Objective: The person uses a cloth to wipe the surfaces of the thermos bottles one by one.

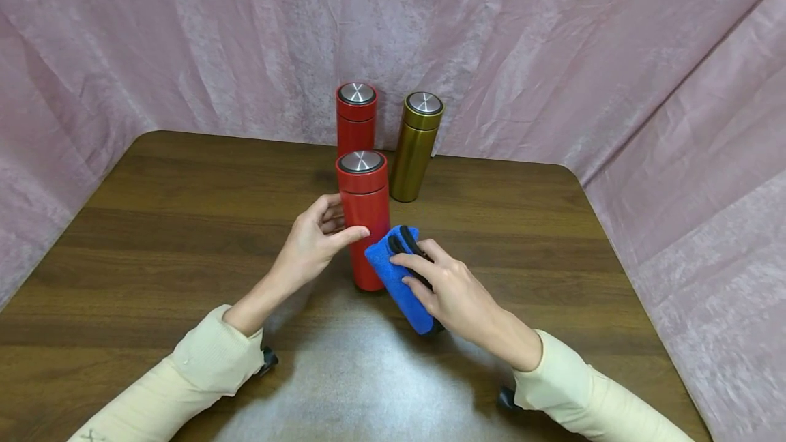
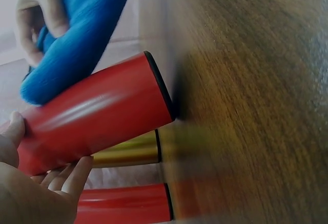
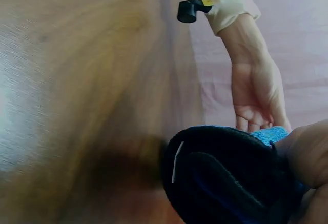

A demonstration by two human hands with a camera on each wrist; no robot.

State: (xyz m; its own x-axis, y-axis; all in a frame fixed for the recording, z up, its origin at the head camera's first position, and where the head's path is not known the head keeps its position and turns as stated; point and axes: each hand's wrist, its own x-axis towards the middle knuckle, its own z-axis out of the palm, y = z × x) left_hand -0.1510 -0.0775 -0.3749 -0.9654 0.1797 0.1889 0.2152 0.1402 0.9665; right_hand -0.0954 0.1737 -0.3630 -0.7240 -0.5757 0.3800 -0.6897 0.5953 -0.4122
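Your left hand (image 1: 307, 241) curled round the front red bottle (image 1: 365, 213) near the middle of the tabletop (image 1: 184, 224). Behind, the back red bottle (image 1: 356, 131) stood toward the far edge. The blue cloth (image 1: 393, 280) touched the front red bottle, the gold bottle (image 1: 415, 155) stood beyond, and your right hand (image 1: 459, 292) pinched that cloth.

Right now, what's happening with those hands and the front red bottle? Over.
Left hand gripping front red bottle, tilted. Right hand holding blue cloth at bottle's side. Rear red bottle and gold bottle behind, seemingly not in the way.
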